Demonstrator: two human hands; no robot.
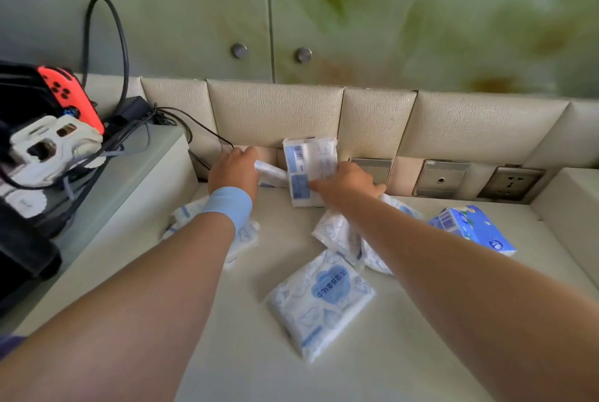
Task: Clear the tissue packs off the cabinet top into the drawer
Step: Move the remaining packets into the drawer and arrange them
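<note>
left hand: grips end of white pack at back wall.
right hand: holds upright pack, barcode facing out.
bench: nearest pack lying flat; blue pack at right.

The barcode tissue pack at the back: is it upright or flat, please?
Upright: the barcode pack stands on end by the padded panel, right hand holding it.

Both arms reach fwd to back edge of top. L hand, blue wristband, grips flat pack; R hand holds upright pack.
</note>
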